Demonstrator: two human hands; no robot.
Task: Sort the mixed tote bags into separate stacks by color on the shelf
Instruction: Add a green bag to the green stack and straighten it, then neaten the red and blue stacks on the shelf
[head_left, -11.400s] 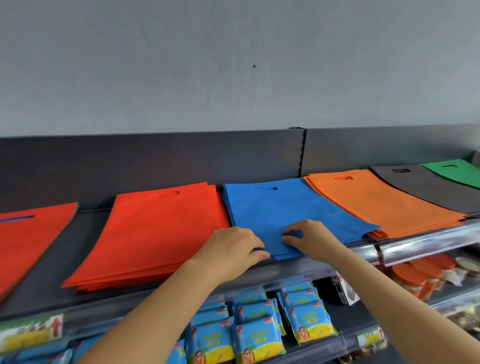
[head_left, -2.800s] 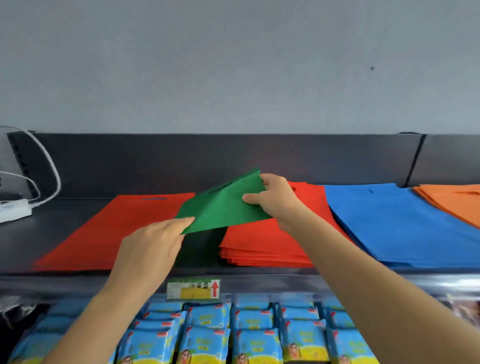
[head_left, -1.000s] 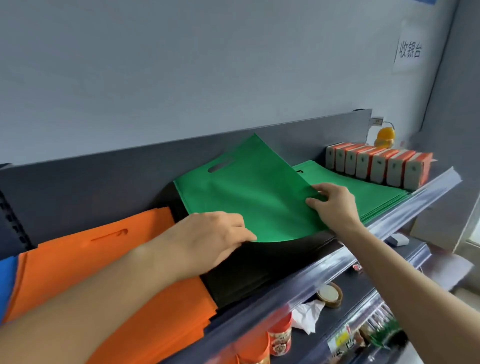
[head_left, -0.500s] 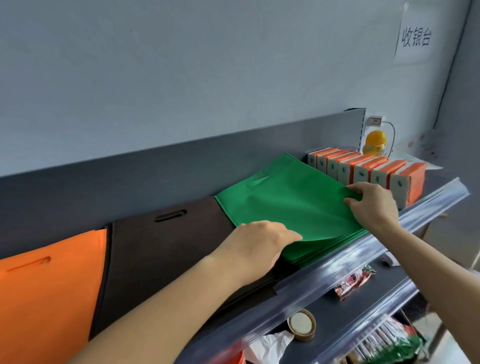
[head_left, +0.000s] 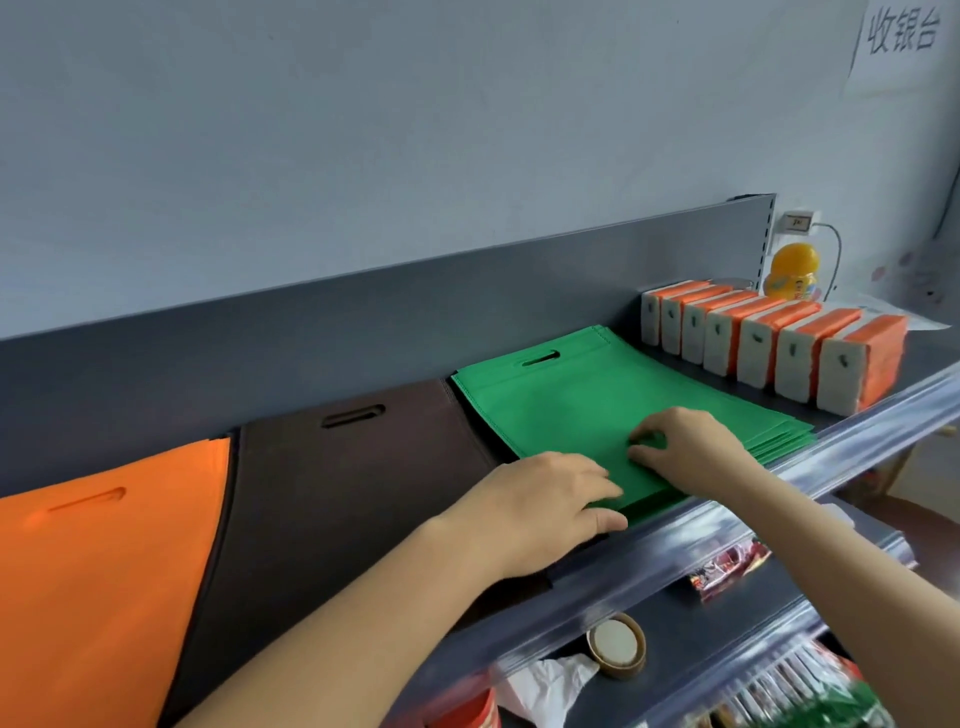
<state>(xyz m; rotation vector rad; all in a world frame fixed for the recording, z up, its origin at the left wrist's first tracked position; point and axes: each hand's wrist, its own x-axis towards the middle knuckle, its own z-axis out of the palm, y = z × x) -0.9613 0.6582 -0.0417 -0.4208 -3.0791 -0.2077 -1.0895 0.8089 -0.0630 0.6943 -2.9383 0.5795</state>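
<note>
The green tote bag (head_left: 587, 405) lies flat on top of the green stack at the right part of the shelf (head_left: 857, 452), handle slot toward the back wall. My left hand (head_left: 540, 504) rests on the stack's near left corner, fingers laid over the top and thumb along the front edge. My right hand (head_left: 685, 447) presses bent fingertips on the bag's near middle. Left of the green stack lies a dark brown stack (head_left: 353, 493), and further left an orange stack (head_left: 104, 551).
A row of orange-and-white packs (head_left: 779, 343) stands right of the green stack, with an orange bottle (head_left: 792, 270) and a wall socket behind. A clear rail runs along the shelf front. Lower shelves hold a tape roll (head_left: 615, 644) and packaged goods.
The green bag, carried over from the red stacks, now lies flat on the green stack. My right hand moved from its far right edge to the near middle; my left hand stays at the near corner.
</note>
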